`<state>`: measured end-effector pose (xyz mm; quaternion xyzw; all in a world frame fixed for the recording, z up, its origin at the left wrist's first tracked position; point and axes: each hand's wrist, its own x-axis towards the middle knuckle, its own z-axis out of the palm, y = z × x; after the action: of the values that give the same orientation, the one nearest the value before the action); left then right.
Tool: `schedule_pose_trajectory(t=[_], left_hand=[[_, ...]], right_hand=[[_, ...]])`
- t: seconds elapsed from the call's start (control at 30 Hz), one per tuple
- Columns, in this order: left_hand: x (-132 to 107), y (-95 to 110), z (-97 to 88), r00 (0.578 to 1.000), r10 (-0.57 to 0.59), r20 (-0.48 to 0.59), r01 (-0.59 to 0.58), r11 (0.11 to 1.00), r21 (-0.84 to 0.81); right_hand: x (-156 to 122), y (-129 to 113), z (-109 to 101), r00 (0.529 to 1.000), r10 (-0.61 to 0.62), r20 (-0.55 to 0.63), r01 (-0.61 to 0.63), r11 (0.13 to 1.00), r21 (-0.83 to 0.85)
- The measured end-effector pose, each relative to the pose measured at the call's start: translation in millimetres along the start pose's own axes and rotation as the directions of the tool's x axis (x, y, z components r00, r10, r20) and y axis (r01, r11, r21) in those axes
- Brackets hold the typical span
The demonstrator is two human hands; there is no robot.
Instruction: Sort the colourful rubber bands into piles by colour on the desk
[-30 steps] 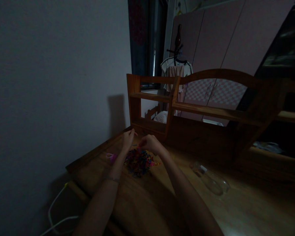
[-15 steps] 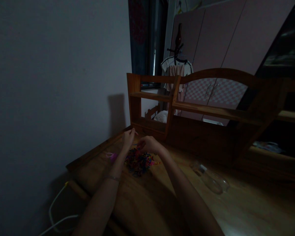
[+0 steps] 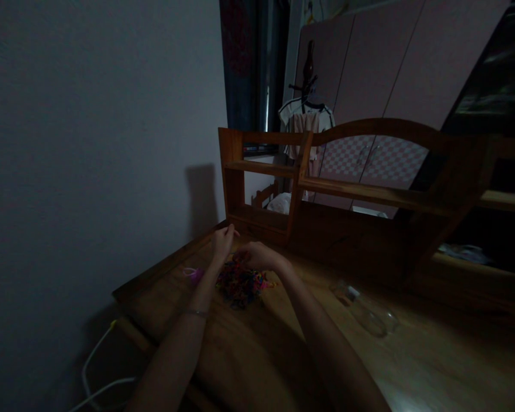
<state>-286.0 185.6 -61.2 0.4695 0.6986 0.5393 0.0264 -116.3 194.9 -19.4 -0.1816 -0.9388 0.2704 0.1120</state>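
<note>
A heap of small many-coloured bands (image 3: pixel 239 283) lies on the wooden desk (image 3: pixel 249 355). My left hand (image 3: pixel 221 241) hovers just behind the heap, fingers pinched on something thin that I cannot make out. My right hand (image 3: pixel 257 256) is curled at the heap's far right edge, fingers closed among the bands; what they grip is too dark to name. The two hands are close together, nearly touching. A thin bracelet (image 3: pixel 195 313) sits on my left wrist.
A pink ring-like item (image 3: pixel 192 274) lies left of the heap. A clear plastic bottle (image 3: pixel 366 312) lies on its side to the right. A wooden shelf unit (image 3: pixel 300 183) rises behind the hands. A wall is on the left; a white cable (image 3: pixel 95 372) hangs below the desk edge.
My right hand has dropped slightly lower onto the heap and moved closer to the left hand. The view has shifted a little.
</note>
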Motion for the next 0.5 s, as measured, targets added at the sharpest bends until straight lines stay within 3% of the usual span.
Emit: schedule_pose_trajectory(t=[0.2, 0.3, 0.4, 0.5], left_hand=[[-6.8, 4.7, -1.9, 0.999, -0.018, 0.048, 0.016, 0.998, 0.052], [-6.0, 5.8, -14.1, 0.987, -0.011, 0.159, -0.001, 0.997, 0.078], [0.1, 3.1, -37.6, 0.943, -0.002, 0.334, -0.045, 0.990, 0.132], [3.9, -2.1, -63.6, 0.862, -0.029, 0.506, -0.085, 0.976, 0.201]], right_hand=[[-3.0, -4.7, -2.0, 0.993, 0.019, -0.118, -0.018, 1.000, 0.008], [-1.7, -3.3, -0.8, 0.991, 0.013, -0.130, -0.015, 1.000, -0.013], [1.8, -2.9, 1.3, 0.992, 0.009, -0.123, -0.014, 0.999, -0.035], [3.0, -3.2, 0.4, 0.996, 0.019, -0.085, -0.023, 0.999, -0.043]])
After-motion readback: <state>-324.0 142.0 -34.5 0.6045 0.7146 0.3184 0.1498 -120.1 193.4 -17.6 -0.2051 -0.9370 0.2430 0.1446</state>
